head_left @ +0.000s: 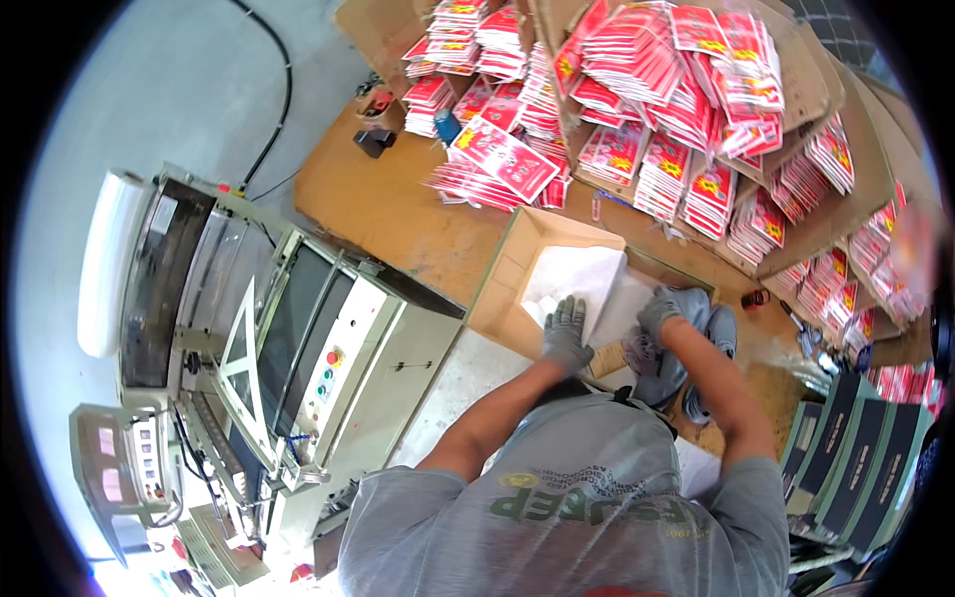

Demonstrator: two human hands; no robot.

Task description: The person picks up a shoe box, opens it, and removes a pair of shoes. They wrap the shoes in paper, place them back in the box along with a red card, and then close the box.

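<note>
An open cardboard box (502,298) lies in front of me with white paper sheets (572,279) in it. My left hand (567,336), in a grey glove, rests flat on the lower edge of the paper with its fingers stretched out. At the right end of the paper is my right hand (659,312), also gloved, with its fingers curled in. Whatever lies between those fingers is too small to make out. Beside my right wrist is a bundle of grey-blue cloth (681,348), partly hidden by my forearm.
Stacks of red and white printed packets (637,55) fill cardboard cartons across the far side of the wooden table (398,214). A packaging machine (328,348) with a clear film roll (111,264) stands left. Dark green boxes (856,458) are piled at right.
</note>
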